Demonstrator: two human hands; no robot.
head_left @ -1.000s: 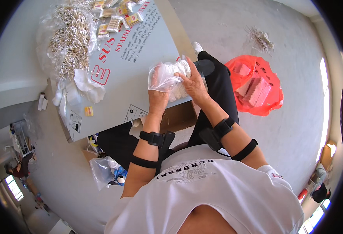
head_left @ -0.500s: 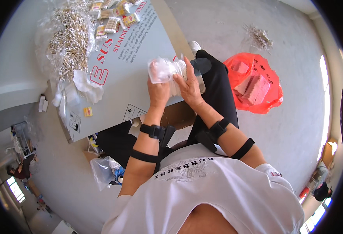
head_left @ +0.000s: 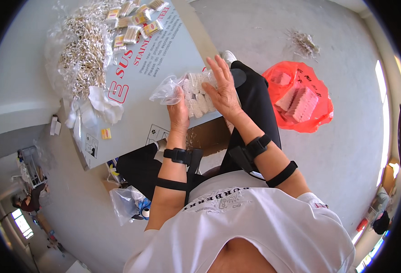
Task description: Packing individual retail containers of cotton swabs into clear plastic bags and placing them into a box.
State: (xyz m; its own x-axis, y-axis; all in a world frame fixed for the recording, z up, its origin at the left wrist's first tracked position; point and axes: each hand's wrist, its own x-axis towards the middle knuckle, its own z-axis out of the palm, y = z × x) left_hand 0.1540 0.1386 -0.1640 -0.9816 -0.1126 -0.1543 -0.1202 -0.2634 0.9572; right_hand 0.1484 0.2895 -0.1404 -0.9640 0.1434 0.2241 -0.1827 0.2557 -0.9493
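A clear plastic bag (head_left: 197, 101) packed with several white, cotton-tipped bundles is held above the near right part of the table. My left hand (head_left: 179, 113) grips its left side, thumb on top, with the gathered clear end sticking out beyond it. On the bag's right side, my right hand (head_left: 224, 93) rests with fingers stretched up and apart, the thumb touching the plastic. A big heap of loose cotton swabs (head_left: 83, 59) lies in an open clear bag at the far left. Small packs of cotton swabs (head_left: 131, 34) with yellow labels are scattered beside it.
The grey printed table board (head_left: 141, 102) carries crumpled white film (head_left: 104, 105) and a yellow label (head_left: 106, 133). A cardboard box (head_left: 209, 135) stands below its near edge. On the floor at right are a red bag (head_left: 321, 111) with pink packs and a pile of sticks (head_left: 304, 43).
The bag has tilted so its packed contents face up, its loose end now pointing left. My right hand's fingers have straightened and lifted; my left hand has shifted slightly down and left.
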